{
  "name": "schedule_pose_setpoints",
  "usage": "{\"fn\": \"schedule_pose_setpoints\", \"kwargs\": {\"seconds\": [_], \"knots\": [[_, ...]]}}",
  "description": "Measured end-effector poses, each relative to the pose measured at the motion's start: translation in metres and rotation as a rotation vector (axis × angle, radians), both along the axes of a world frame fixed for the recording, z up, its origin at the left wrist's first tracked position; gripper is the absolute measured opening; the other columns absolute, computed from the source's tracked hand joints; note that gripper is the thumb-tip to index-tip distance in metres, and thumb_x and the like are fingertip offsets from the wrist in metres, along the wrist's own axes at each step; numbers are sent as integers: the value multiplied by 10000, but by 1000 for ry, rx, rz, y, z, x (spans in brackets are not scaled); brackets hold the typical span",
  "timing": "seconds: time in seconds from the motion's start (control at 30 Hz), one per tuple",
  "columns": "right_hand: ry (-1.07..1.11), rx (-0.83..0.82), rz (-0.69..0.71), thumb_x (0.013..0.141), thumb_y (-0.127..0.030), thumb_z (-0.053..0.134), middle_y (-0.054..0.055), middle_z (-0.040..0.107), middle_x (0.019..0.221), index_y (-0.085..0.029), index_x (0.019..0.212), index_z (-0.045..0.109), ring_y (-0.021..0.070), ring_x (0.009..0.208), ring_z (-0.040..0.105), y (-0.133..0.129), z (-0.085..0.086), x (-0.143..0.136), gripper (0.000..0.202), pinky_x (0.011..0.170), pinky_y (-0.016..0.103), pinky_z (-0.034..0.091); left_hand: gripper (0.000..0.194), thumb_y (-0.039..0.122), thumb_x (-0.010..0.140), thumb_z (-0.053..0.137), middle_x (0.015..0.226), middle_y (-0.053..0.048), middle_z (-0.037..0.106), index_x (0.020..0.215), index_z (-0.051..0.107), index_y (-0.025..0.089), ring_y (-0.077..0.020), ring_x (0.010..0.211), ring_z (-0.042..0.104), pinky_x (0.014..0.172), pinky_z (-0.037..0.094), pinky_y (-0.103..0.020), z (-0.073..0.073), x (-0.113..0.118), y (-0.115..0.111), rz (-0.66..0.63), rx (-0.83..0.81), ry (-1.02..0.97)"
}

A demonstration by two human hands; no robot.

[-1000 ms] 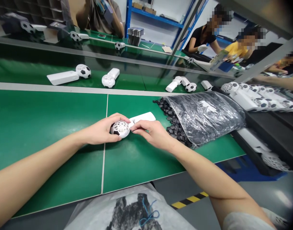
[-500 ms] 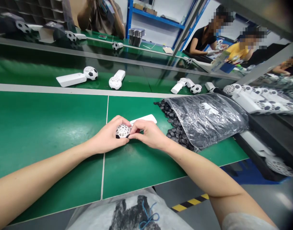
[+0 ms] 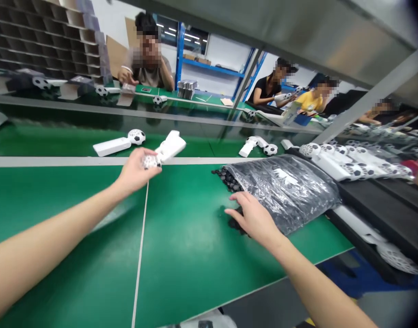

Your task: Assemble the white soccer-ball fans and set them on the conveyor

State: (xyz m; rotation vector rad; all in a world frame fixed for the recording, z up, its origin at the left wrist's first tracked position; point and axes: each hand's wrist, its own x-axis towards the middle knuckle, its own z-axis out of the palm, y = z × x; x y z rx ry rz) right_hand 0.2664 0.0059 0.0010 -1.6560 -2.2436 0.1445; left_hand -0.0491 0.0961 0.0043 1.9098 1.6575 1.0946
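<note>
L hand (image 3: 135, 172) is now stretching out toward the far edge of the green bench (image 3: 75, 214), fingers wrapped round the ball-shaped head of a white handheld fan (image 3: 164, 151); the fan's flat handle is sticking up and away, over the grey strip bordering the conveyor belt (image 3: 58, 136). Half a sec ago both hands were bunched together on that same fan, low on the bench near the seam line, w/ R fingertips pressing at the ball head. They are now splitting: fan is being carried off to the belt side, R hand (image 3: 255, 218) is dropping away to the clear bag of black pieces (image 3: 284, 187). R palm is facing down, fingers loosely spread over the spilled black pieces (image 3: 229, 180) at the bag's near mouth; can't tell if it has hold of any, thumb side hidden. Reading: work on this fan looks finished, it is prob. heading for the belt, and R hand is prob. going for a fresh piece. Beyond the bag, on the belt, more fans are lying, one pair (image 3: 258, 146) just past it, a soccer-patterned one (image 3: 120, 142) further L. R of the bag, a row of stacked fans (image 3: 345, 161) is sitting on a dark tray. Other people are working across the belt, well apart.
</note>
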Motion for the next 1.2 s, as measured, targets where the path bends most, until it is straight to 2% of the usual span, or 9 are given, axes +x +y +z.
{"fn": "schedule_pose_setpoints", "kwargs": {"seconds": [0.13,0.27,0.5,0.6,0.8,0.9,1.03,1.1,1.2], "knots": [[-73,-21,-35,817,-249,594,94,598,985,-188,954,568,261,941,556,-9,-15,9,152,790,394,493,476,466,760,503,1210,-66,429,1084,451,120,-289,1170,362,934,302,-433,7,3,81,149,123,156],[-113,-2,-37,829,-259,578,106,600,1002,-191,984,593,269,936,552,-16,-22,8,170,798,409,504,535,483,843,349,1335,-136,302,1183,405,75,-407,1271,127,976,154,-538,2,33,114,159,127,253],[-149,-107,-7,874,-183,490,80,605,991,-213,1029,628,237,896,559,-14,-21,24,209,755,368,523,529,320,623,622,1196,-138,427,1130,556,184,-338,1039,493,864,403,-429,-8,70,137,-129,-89,558],[-115,-145,7,883,-164,481,77,609,975,-183,1004,641,211,881,572,-8,-18,24,202,788,340,504,499,335,653,581,1174,-111,415,1132,552,200,-301,1013,513,850,426,-379,6,70,107,-170,-90,615],[-214,-147,82,880,-187,498,95,613,924,-153,982,650,241,878,574,2,-12,20,186,772,355,478,524,573,752,443,1212,-129,446,1045,552,153,-247,766,602,633,475,-351,33,63,-48,-305,-136,871],[-157,-125,126,841,-186,565,84,598,904,-160,889,642,225,868,564,7,-7,19,94,770,331,466,618,498,666,619,1392,-132,330,1170,497,161,-256,860,610,666,483,-333,32,49,-101,-490,-295,865],[-71,-61,169,812,-160,592,52,600,808,-168,756,594,211,819,557,6,-2,13,57,752,327,447,622,227,654,676,1340,-75,448,1240,468,226,-273,1094,498,871,406,-359,29,32,-109,-708,-161,904],[45,-78,146,828,-166,567,17,600,720,-180,759,579,182,714,568,-1,-1,5,71,686,304,453,497,393,652,698,1125,-88,586,1093,574,200,-295,1050,491,910,360,-416,26,33,-101,-739,-38,909],[322,-113,143,824,-174,578,-4,637,750,-193,853,589,144,687,596,-18,0,-13,36,658,259,472,635,673,625,592,931,-103,582,980,593,147,-273,904,523,799,418,-383,17,45,-93,-616,-6,812]]}}
